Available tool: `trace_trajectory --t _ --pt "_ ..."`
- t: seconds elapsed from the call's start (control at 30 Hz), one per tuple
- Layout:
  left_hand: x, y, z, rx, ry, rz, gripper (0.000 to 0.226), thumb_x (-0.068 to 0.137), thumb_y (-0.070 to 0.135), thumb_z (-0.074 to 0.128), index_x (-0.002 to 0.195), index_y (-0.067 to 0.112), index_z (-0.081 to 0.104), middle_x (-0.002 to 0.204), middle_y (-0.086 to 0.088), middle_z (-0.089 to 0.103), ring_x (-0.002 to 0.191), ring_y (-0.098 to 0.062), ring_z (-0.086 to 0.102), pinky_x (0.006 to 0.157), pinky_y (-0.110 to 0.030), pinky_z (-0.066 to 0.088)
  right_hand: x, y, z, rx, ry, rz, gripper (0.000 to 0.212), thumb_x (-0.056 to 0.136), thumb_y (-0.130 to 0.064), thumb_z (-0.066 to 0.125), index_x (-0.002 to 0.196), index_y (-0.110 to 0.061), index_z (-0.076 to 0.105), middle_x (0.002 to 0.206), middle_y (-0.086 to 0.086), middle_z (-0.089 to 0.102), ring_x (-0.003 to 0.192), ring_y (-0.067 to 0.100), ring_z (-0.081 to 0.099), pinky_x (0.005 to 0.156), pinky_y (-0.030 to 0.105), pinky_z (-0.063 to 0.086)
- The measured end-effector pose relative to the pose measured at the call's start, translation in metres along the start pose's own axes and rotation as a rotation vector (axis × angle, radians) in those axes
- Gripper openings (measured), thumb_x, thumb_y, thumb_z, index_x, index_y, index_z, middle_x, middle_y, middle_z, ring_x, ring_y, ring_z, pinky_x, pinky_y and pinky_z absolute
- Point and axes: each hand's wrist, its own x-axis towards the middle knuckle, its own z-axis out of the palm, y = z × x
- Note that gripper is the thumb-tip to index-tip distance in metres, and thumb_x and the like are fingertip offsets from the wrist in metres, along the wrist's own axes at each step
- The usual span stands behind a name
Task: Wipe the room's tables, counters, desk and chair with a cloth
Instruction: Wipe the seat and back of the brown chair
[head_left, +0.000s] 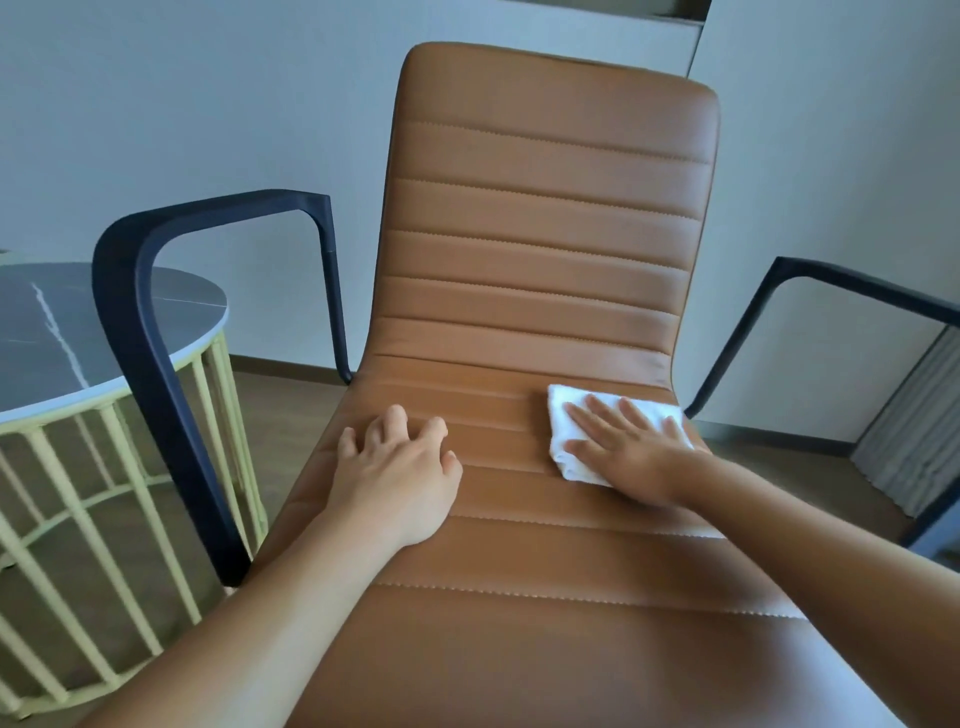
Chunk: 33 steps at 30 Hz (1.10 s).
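A tan leather chair (545, 249) with stitched ribs and black armrests fills the middle of the view. A folded white cloth (563, 410) lies on the seat near its back right corner. My right hand (628, 447) lies flat on the cloth with straight, spread fingers, pressing it onto the seat. My left hand (397, 467) rests on the seat's left side, fingers loosely bent with the tips touching the leather, holding nothing.
A round table (47, 322) with a dark marble top and pale yellow wire base stands close to the chair's left armrest (150, 322). The right armrest (841, 280) is at the right. A grey wall is behind; grey curtain (914, 441) hangs at the far right.
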Motion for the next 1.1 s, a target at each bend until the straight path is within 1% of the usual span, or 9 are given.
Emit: trace_trajectory --t 0.23,0.33,0.43,0.53,0.63,0.73,0.83,0.93,1.1 --pt "-0.002 0.002 0.0 -0.012 0.008 0.014 0.044 0.105 0.043 0.022 0.144 0.031 0.036 0.145 -0.01 0.032 0.139 -0.03 0.038 0.121 -0.059 0.015 -0.025 -0.072 -0.01 0.026 0.018 -0.226 0.086 0.077 -0.075 -0.009 0.158 -0.048 -0.002 0.167 -0.019 -0.013 0.156 0.022 -0.013 0.118 0.063 0.004" --pt "0.0 0.0 0.0 -0.013 0.002 0.024 0.044 0.105 0.044 0.021 0.144 0.031 0.037 0.145 -0.009 0.032 0.14 -0.03 0.038 0.122 -0.059 0.013 -0.007 -0.085 -0.016 0.046 0.033 -0.214 0.064 0.098 -0.066 0.006 0.159 -0.047 -0.004 0.168 -0.018 -0.011 0.157 0.024 -0.012 0.118 0.065 0.006" --pt "0.001 -0.001 0.001 0.005 0.005 0.04 0.042 0.105 0.044 0.021 0.14 0.031 0.039 0.144 -0.009 0.033 0.139 -0.03 0.039 0.121 -0.059 0.014 0.024 -0.09 -0.022 0.002 0.047 -0.177 0.058 0.105 -0.059 0.012 0.158 -0.047 -0.006 0.168 -0.016 -0.01 0.157 0.027 -0.009 0.116 0.068 0.01" --pt "0.0 -0.001 0.002 0.014 0.024 0.049 0.042 0.104 0.044 0.024 0.14 0.03 0.04 0.138 -0.007 0.036 0.136 -0.029 0.04 0.121 -0.058 0.017 0.054 -0.1 -0.027 -0.03 0.044 -0.181 0.056 0.104 -0.061 0.011 0.157 -0.049 -0.005 0.168 -0.015 -0.014 0.156 0.03 -0.012 0.115 0.072 0.01" --pt "-0.003 0.001 0.001 -0.021 0.142 0.052 0.037 0.101 0.044 0.036 0.133 0.025 0.041 0.118 -0.002 0.041 0.121 -0.028 0.049 0.112 -0.053 0.034 0.077 -0.113 -0.034 -0.06 0.084 -0.198 0.058 0.102 -0.064 0.012 0.156 -0.049 -0.003 0.167 -0.016 -0.009 0.156 0.029 -0.009 0.114 0.071 0.014" --pt "-0.005 0.0 -0.001 -0.131 0.236 0.057 0.037 0.096 0.045 0.049 0.123 0.025 0.036 0.105 0.003 0.032 0.108 -0.026 0.051 0.105 -0.049 0.042 0.095 -0.131 -0.04 -0.021 0.126 -0.207 0.055 0.104 -0.058 0.012 0.156 -0.048 -0.003 0.167 -0.019 -0.006 0.157 0.025 -0.009 0.114 0.066 0.014" --pt "-0.001 -0.006 0.002 -0.196 0.281 0.066 0.04 0.091 0.044 0.055 0.123 0.024 0.039 0.113 0.001 0.036 0.111 -0.024 0.046 0.102 -0.04 0.043 0.1 -0.146 -0.041 0.018 0.143 -0.267 0.058 0.103 -0.057 0.017 0.157 -0.049 -0.003 0.167 -0.02 -0.004 0.156 0.019 -0.008 0.116 0.064 0.012" --pt "0.003 -0.011 0.002 -0.287 0.335 0.02 0.032 0.086 0.039 0.054 0.114 0.026 0.043 0.111 0.002 0.037 0.113 -0.022 0.041 0.088 -0.031 0.037 0.093 -0.148 -0.041 0.029 0.148 -0.305 0.058 0.102 -0.055 0.013 0.157 -0.049 -0.001 0.168 -0.018 -0.001 0.156 0.018 -0.005 0.117 0.063 0.011" --pt "0.006 -0.008 -0.002 -0.393 0.435 -0.034 0.024 0.087 0.037 0.05 0.111 0.035 0.046 0.108 0.009 0.038 0.112 -0.019 0.043 0.087 -0.033 0.031 0.064 -0.152 -0.045 -0.052 0.115 -0.424 0.055 0.097 -0.051 0.021 0.15 -0.047 0.008 0.164 -0.008 0.01 0.152 0.026 0.007 0.111 0.065 0.022"
